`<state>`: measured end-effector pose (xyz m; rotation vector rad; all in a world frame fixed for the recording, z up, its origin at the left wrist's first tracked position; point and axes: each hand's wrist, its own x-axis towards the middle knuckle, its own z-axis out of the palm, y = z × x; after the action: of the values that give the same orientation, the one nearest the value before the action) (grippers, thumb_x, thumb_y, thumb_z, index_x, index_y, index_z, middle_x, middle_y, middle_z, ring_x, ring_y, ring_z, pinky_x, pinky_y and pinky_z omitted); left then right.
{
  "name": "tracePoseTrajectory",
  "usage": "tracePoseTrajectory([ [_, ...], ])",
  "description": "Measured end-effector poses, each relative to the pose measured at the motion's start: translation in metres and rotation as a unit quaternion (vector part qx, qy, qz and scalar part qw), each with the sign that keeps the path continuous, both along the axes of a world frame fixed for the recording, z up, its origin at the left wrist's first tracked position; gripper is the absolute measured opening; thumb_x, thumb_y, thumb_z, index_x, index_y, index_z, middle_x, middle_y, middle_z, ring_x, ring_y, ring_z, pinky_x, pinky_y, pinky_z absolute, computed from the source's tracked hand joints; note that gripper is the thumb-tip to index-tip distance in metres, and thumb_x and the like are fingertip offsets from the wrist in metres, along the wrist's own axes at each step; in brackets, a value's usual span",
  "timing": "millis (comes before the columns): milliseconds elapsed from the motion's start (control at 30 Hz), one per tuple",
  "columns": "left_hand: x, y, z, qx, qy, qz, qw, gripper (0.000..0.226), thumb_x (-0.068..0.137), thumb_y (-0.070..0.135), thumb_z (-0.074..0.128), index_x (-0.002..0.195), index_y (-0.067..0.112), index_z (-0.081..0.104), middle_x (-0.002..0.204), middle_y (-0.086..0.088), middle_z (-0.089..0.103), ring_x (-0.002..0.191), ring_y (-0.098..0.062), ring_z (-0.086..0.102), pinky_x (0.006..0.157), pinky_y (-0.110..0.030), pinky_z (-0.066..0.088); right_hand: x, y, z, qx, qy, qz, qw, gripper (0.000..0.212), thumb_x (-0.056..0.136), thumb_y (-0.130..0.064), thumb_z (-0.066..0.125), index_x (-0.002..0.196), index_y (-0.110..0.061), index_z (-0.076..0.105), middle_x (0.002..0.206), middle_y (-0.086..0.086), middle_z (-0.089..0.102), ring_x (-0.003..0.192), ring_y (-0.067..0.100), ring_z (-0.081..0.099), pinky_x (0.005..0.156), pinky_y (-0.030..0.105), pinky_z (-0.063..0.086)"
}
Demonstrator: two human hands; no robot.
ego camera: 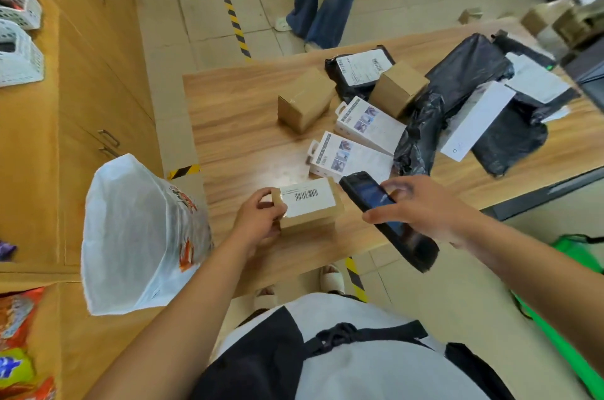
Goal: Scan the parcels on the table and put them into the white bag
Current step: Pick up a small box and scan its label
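Left hand grips left end of small brown cardboard box with white barcode label, label up, at near edge of light wooden table. Right hand holds black handheld scanner, its top end just beside box's right corner; contact unclear. White plastic bag with orange print stands left of table, near left hand. Further back on table: two white hang-tab retail boxes, two plain brown cardboard boxes, crumpled black poly mailers, long flat white box lying on mailers.
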<state>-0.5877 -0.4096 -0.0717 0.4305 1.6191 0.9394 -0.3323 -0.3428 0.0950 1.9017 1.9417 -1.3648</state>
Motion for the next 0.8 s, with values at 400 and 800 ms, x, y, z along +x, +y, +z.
tracePoseTrajectory([
  [400,-0.009,0.001,-0.021,0.037,-0.01,-0.036,0.999,0.028,0.088,0.017,0.071,0.107,0.035,0.063,0.094,0.0,0.069,0.076,-0.016,0.066,0.061,-0.031,0.06,-0.052,-0.008,0.018,0.065,-0.291,0.227,0.927,0.053,0.068,-0.071,0.075,0.09,-0.024,0.063,0.081,-0.003,0.064,0.076,0.018,0.062,0.056,0.028,0.04],
  [800,-0.006,-0.002,-0.023,0.053,-0.002,-0.034,0.998,0.031,0.088,0.022,0.069,0.115,0.036,0.061,0.104,-0.002,0.069,0.077,-0.018,0.064,0.06,-0.03,0.054,-0.061,-0.019,0.014,0.087,-0.318,0.236,0.914,0.056,0.053,-0.075,0.069,0.076,-0.025,0.059,0.066,-0.004,0.062,0.064,0.016,0.06,0.053,0.028,0.037],
])
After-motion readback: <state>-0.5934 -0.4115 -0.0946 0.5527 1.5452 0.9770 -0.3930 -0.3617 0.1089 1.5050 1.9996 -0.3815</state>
